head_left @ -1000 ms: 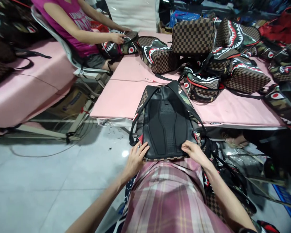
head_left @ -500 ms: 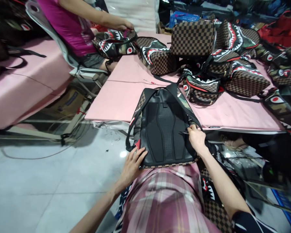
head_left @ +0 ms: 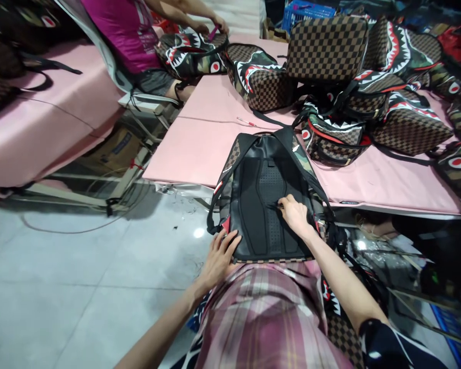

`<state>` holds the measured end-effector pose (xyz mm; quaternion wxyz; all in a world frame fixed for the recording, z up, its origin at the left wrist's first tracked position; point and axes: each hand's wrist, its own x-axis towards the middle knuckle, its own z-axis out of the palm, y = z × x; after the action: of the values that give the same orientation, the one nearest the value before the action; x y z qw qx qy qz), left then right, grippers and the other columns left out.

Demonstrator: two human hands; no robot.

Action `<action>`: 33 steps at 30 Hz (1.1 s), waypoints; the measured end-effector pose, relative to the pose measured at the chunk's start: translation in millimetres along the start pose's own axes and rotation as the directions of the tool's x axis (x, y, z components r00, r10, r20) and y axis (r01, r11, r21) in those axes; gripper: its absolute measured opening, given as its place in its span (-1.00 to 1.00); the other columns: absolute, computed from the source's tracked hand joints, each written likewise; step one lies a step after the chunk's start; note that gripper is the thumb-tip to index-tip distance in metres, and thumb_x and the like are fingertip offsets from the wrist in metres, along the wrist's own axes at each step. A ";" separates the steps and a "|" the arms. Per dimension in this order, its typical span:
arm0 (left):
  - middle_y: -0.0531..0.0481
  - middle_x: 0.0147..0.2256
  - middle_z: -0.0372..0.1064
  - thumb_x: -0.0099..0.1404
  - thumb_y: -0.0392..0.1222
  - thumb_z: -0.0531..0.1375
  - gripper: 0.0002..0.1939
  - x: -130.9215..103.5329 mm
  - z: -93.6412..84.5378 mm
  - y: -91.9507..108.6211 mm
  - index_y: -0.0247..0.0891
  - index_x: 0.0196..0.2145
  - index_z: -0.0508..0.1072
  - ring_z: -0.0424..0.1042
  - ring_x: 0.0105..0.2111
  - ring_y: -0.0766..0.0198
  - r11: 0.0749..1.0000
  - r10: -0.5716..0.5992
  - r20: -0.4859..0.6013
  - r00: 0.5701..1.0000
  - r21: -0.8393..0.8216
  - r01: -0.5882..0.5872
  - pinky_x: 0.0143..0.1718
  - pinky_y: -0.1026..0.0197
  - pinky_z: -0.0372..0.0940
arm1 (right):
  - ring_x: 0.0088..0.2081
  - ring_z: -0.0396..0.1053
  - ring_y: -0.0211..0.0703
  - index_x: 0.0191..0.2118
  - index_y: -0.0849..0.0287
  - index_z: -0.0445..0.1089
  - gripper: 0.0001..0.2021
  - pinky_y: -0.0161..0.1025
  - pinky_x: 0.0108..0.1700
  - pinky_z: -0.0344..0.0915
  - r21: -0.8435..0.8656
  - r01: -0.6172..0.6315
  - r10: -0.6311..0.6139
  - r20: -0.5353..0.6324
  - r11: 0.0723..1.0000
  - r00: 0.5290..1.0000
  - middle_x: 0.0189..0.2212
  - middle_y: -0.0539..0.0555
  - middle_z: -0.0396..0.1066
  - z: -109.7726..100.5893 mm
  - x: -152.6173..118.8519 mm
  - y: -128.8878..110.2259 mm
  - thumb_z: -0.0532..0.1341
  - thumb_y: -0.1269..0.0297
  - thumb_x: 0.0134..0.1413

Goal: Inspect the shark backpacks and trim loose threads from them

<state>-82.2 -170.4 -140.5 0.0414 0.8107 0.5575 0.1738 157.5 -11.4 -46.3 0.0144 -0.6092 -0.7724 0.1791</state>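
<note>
A black backpack (head_left: 249,205) lies with its padded back panel up, partly on my plaid-covered lap and partly on the pink table edge. Its shoulder straps run along both sides and its lower rim is checkered. My left hand (head_left: 219,256) rests on the bag's lower left corner, fingers spread, beside a small red tab (head_left: 226,224). Over the right middle of the panel, my right hand (head_left: 295,214) is closed around a small dark pointed tool (head_left: 277,205) that looks like thread snips. Most of that tool is hidden by the fingers.
Several checkered and camouflage shark-mouth backpacks (head_left: 326,51) are piled on the pink table (head_left: 192,138). A red-and-white pen (head_left: 246,122) lies near them. Another person in a magenta shirt (head_left: 119,36) handles a bag at the far left. A chair (head_left: 146,100) stands between the tables.
My right hand has moved left with the dark tool, from the panel's right edge toward its middle. My left hand stays at the lower left corner. The view has shifted slightly.
</note>
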 end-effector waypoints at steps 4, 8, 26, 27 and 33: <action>-0.22 0.10 0.19 0.17 -0.28 0.12 -0.46 -1.7 1.6 -13.8 -0.28 0.13 0.18 -0.11 0.23 -0.05 0.999 0.021 -0.073 0.997 0.035 -0.018 0.18 -0.18 -0.10 | -0.29 0.37 -0.19 -0.19 0.22 0.40 -0.74 -0.31 -0.28 0.18 0.056 0.034 -0.039 0.079 0.998 0.996 -0.20 0.16 0.37 -9.3 -8.0 -2.1 -0.02 0.37 0.18; -0.17 0.06 0.25 0.20 -0.26 0.10 -0.50 7.3 -7.7 -18.1 -0.23 0.12 0.22 -0.09 0.22 -0.02 0.995 0.100 -0.092 0.991 -0.001 -0.100 0.19 -0.17 -0.10 | -0.54 0.28 -0.30 -0.41 0.24 0.43 -0.56 -0.38 -0.47 0.17 0.521 0.063 -0.274 0.337 0.851 0.901 -0.54 0.01 0.37 -26.0 -73.4 30.4 -0.08 0.10 0.22; -0.21 0.01 0.25 0.16 -0.06 0.18 -0.39 56.7 4.0 51.0 -0.22 0.14 0.19 0.04 0.08 -0.14 0.964 0.204 -0.199 0.959 -0.131 -0.232 0.05 -0.14 0.02 | -0.26 0.36 -0.12 -0.21 0.23 0.38 -0.68 -0.23 -0.20 0.26 0.663 -0.220 0.635 -0.488 0.716 0.599 -0.28 0.14 0.43 47.1 -169.1 66.4 0.00 0.13 0.16; -0.20 0.01 0.25 0.16 -0.07 0.17 -0.40 55.7 4.6 51.4 -0.22 0.15 0.19 0.04 0.08 -0.14 0.966 0.196 -0.189 0.962 -0.132 -0.222 0.06 -0.14 0.02 | -0.25 0.36 -0.13 -0.18 0.23 0.38 -0.69 -0.24 -0.21 0.25 0.604 -0.236 0.600 -0.517 0.761 0.611 -0.27 0.15 0.42 47.1 -169.3 67.7 -0.02 0.16 0.18; -0.23 0.00 0.25 0.14 -0.08 0.18 -0.42 58.1 7.9 58.5 -0.28 0.11 0.24 0.03 0.08 -0.13 0.969 0.183 -0.217 0.959 -0.125 -0.213 0.05 -0.13 0.02 | -0.38 0.37 -0.14 0.07 0.25 0.28 -0.59 -0.29 -0.41 0.16 0.072 -0.408 0.380 -0.533 0.910 0.756 -0.21 0.18 0.41 59.2 -171.9 65.0 0.03 0.39 0.07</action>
<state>-9.1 -137.9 -118.9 0.0261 0.8351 0.4605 0.2997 248.4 -176.9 -87.1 0.1766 -0.7834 -0.5956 -0.0183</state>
